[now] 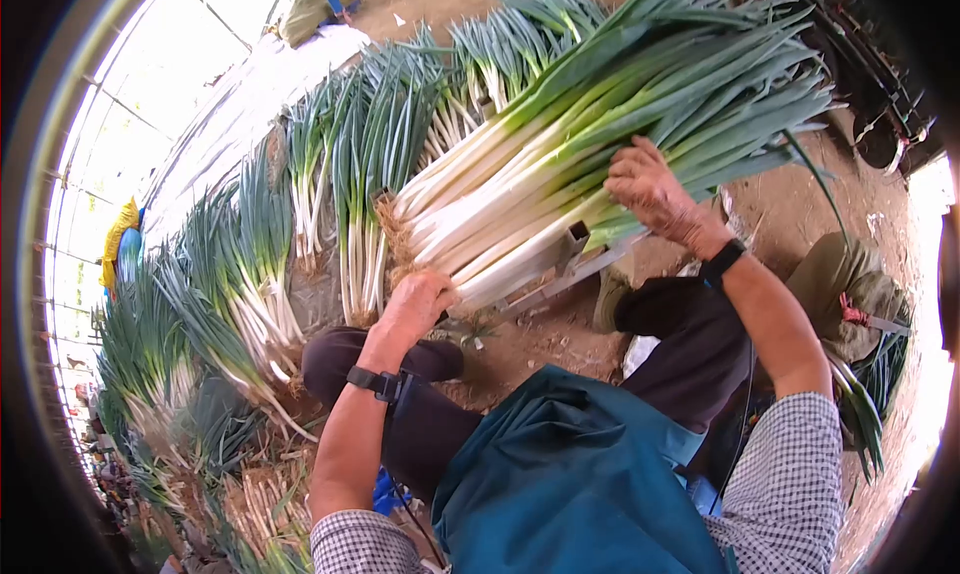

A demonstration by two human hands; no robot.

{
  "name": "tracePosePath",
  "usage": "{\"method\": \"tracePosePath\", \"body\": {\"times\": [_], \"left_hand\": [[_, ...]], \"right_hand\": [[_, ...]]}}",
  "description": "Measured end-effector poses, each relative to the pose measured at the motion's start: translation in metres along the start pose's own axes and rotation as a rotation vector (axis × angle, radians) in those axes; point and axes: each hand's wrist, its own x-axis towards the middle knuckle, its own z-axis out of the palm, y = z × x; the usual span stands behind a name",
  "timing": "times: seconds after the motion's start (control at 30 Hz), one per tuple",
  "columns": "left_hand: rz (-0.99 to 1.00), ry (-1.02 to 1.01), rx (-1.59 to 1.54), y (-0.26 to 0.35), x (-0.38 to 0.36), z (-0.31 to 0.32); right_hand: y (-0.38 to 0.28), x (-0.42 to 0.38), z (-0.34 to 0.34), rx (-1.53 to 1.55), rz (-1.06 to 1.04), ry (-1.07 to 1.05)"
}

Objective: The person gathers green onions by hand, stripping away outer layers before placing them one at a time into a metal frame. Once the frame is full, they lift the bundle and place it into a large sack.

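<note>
A large pile of green onions [520, 189] lies across a metal stand, with white stalks and roots towards the left and green leaves spread to the upper right. My left hand [415, 304] is closed on the root end of a green onion at the pile's near edge. Farther up the stalks, where white turns to green, my right hand [648, 192] has its fingers curled around green onion stalks. Its palm side and fingertips are partly hidden. The metal stand [565, 259] shows its square tube end below the stalks, between my hands.
Several bundles of green onions [375, 164] lie on the ground behind and left of the pile. More green onions [250, 284] extend down the left side. My knees flank the brown dirt floor [545, 359]. A tied khaki bundle [850, 294] is at the right, and dark machinery [860, 54] at the upper right.
</note>
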Motion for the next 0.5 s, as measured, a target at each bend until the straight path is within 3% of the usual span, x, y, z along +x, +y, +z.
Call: {"method": "tracePosePath", "body": {"times": [0.07, 0.1, 0.2, 0.3, 0.4, 0.5], "left_hand": [[0.044, 0.063, 0.035, -0.008, -0.004, 0.008], [-0.026, -0.027, 0.108, 0.007, -0.01, -0.003], [-0.109, 0.172, 0.019, 0.029, -0.017, -0.026], [-0.028, 0.507, -0.092, 0.04, 0.01, -0.038], [-0.279, 0.43, -0.051, 0.045, 0.057, -0.018], [-0.035, 0.511, 0.064, 0.018, 0.083, 0.025]], "right_hand": [[-0.005, 0.001, -0.002, 0.007, 0.019, -0.02], [-0.006, 0.003, -0.001, -0.006, 0.032, -0.014], [-0.01, 0.004, -0.004, 0.049, 0.102, -0.038], [-0.008, 0.006, -0.006, 0.116, 0.16, -0.044], [-0.009, 0.015, -0.007, 0.295, 0.252, -0.01], [-0.003, 0.017, -0.014, 0.553, 0.435, 0.075]]}}
